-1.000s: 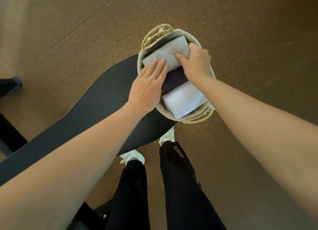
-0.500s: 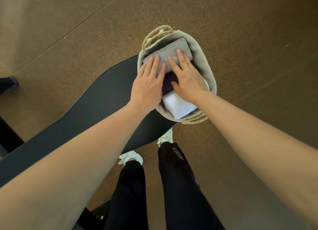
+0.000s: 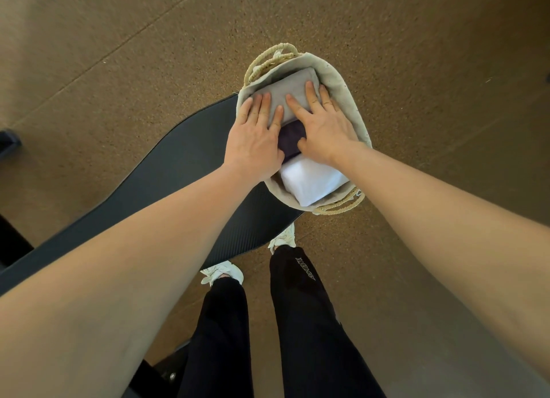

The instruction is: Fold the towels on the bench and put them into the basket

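Towels fill the basket (image 3: 348,100), which stands on the end of the dark bench (image 3: 166,177). Three folded pieces lie in it side by side: a grey towel (image 3: 288,83) at the far end of the basket, a dark purple towel (image 3: 293,138) in its middle, mostly covered by the hands, and a white towel (image 3: 312,180) at the end nearest to the person. Both hands are flat with straight fingers and grip nothing. The left hand (image 3: 256,138) presses on the grey towel at the bench side of the basket, and the right hand (image 3: 324,123) presses on it at the opposite side. I see no other towel on the part of the bench that shows, so I judge the folding done and the task almost complete. What is left seems only to settle the grey towel and take the hands out of the basket.
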Demonstrator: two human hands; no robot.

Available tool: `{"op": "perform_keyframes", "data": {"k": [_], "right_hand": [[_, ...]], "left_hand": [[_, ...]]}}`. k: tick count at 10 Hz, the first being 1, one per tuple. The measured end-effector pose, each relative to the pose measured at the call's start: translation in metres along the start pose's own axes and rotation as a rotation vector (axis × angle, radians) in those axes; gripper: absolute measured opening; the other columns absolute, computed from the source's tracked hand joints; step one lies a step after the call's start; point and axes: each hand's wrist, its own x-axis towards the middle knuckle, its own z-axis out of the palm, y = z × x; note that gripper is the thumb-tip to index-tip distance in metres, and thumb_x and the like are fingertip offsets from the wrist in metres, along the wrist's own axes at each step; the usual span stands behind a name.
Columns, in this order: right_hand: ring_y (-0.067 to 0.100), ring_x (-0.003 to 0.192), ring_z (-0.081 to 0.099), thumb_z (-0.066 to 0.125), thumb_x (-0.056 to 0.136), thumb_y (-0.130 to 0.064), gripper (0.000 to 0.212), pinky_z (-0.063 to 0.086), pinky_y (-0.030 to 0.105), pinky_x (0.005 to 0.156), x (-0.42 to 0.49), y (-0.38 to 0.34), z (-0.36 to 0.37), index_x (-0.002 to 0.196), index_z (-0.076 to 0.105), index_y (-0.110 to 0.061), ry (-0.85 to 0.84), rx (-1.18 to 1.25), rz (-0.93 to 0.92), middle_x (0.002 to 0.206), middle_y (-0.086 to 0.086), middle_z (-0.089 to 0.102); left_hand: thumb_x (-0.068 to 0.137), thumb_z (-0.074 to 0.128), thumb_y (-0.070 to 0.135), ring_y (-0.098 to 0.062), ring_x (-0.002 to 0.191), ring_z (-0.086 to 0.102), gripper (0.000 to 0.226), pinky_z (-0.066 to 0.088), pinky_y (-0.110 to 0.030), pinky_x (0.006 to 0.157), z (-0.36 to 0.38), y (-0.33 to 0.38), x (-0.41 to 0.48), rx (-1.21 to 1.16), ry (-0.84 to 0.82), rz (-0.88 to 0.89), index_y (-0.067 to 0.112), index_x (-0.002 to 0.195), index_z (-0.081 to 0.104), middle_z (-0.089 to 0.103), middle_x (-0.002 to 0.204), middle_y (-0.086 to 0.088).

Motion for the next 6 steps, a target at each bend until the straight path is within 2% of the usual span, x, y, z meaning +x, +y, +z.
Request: {"op": "perform_keyframes", "data": {"k": [1,2,3,4,5,6], "right_hand": [[0.03,0.158,-0.012,0.059,0.094,-0.027,0.093,0.017,0.044,0.127,0.002,0.005,-0.01,0.16,-0.003,-0.046,-0.101,0.071,0.016,0.17,-0.002,-0.021],[0.03,0.158,-0.007,0.06,0.093,-0.022,0.093,0.025,0.046,0.124,0.002,0.01,-0.017,0.159,0.001,-0.051,-0.138,0.122,0.027,0.169,-0.008,-0.021],[0.031,0.158,0.004,0.062,0.092,-0.025,0.087,0.027,0.045,0.124,0.0,0.007,-0.021,0.159,0.012,-0.049,-0.115,0.18,0.046,0.171,-0.008,-0.013],[0.033,0.157,0.005,0.063,0.091,-0.029,0.081,0.019,0.045,0.126,-0.006,0.002,-0.022,0.159,0.021,-0.044,-0.043,0.214,0.064,0.172,-0.005,-0.003],[0.038,0.157,0.0,0.063,0.089,-0.03,0.079,0.01,0.051,0.126,-0.021,-0.006,-0.017,0.159,0.027,-0.038,0.052,0.234,0.091,0.172,0.003,0.007],[0.041,0.157,0.002,0.062,0.089,-0.028,0.075,0.011,0.055,0.125,-0.039,-0.015,-0.007,0.157,0.033,-0.03,0.224,0.324,0.102,0.171,0.009,0.012]], "left_hand": [[0.099,0.031,0.053,-0.033,0.16,-0.004,0.082,-0.003,-0.046,0.129,-0.004,-0.003,0.001,-0.007,-0.064,0.024,0.012,0.165,0.004,-0.002,0.17,-0.024],[0.097,0.041,0.05,-0.033,0.16,0.001,0.083,-0.002,-0.044,0.13,-0.016,-0.011,0.0,-0.086,-0.087,0.06,0.013,0.165,0.01,0.003,0.17,-0.024],[0.095,0.053,0.036,-0.034,0.157,0.018,0.073,0.007,-0.04,0.129,-0.024,-0.021,-0.003,-0.263,-0.025,0.087,0.015,0.161,0.03,0.021,0.168,-0.023],[0.089,0.059,0.021,-0.036,0.151,0.034,0.061,0.027,-0.045,0.123,-0.022,-0.025,-0.016,-0.403,0.103,0.073,0.014,0.148,0.049,0.038,0.161,-0.019],[0.084,0.057,0.013,-0.037,0.145,0.042,0.056,0.041,-0.048,0.112,-0.009,-0.021,-0.042,-0.549,0.276,0.023,0.009,0.14,0.057,0.045,0.157,-0.018],[0.089,0.059,0.009,-0.034,0.143,0.045,0.052,0.04,-0.043,0.11,-0.001,-0.018,-0.069,-0.656,0.417,-0.08,0.01,0.14,0.059,0.047,0.156,-0.015]]}}
